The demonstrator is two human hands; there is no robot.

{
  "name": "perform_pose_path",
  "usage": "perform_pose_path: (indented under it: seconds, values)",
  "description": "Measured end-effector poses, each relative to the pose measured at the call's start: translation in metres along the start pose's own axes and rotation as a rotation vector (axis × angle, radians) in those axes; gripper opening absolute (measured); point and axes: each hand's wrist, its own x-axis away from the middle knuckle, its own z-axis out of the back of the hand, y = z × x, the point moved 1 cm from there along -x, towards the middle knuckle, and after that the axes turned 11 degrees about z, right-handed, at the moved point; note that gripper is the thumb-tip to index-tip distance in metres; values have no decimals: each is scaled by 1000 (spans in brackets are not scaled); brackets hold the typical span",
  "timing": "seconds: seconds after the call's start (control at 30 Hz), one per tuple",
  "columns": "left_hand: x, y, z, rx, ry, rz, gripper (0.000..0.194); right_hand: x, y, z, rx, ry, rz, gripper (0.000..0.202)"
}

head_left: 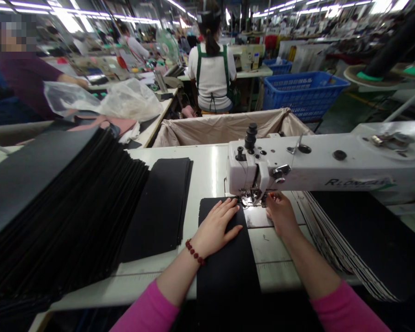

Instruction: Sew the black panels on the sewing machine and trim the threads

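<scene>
At the front left of the sewing machine [318, 161], a black panel [224, 286] lies beneath the left hand [217, 227], thumb wide from the fingers; close before the machine, the right hand [279, 213] bends its fingers, holding what, I cannot tell.

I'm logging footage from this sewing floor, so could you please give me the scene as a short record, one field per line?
Left hand: flat, fingers spread, on a black panel; left hand has a red beaded bracelet at its wrist
Right hand: right hand is curled beside the needle area; whether it grips anything cannot be told
Machine: white sewing machine, beyond the hands
Left side: large black stack, then a smaller black stack
Right side: dark stack with pale edges
Background: seated person, blue basket
</scene>
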Motion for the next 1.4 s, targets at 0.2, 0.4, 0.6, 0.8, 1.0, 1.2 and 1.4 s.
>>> perform_pose_path:
  seconds: [0.2, 0.4, 0.6, 0.8, 1.0, 1.2, 1.4]
  values:
    - [1, 1, 0, -2, -5, 2, 47, -3, 0, -2, -109, 31, -81, 43]
    - [3, 3, 0, 7, 9, 0, 48, -3, -2, -3, -138, 45, -98, 42]
    - [5, 3, 1, 8, 6, 0, 48, -3, -4, -3, -148, 48, -103, 41]
    - [6, 4, 1, 17, 9, 3, 47, -3, -6, -2, -138, 45, -107, 42]
    - [7, 4, 2, 34, 21, -9, 45, -4, -2, -2, -88, 15, -90, 43]
    - [8, 3, 2, 44, 21, -17, 44, 10, -17, 5, 72, -137, 4, 34]
    - [9, 5, 3, 23, 33, -8, 46, 50, -33, 6, 835, -724, 480, 31]
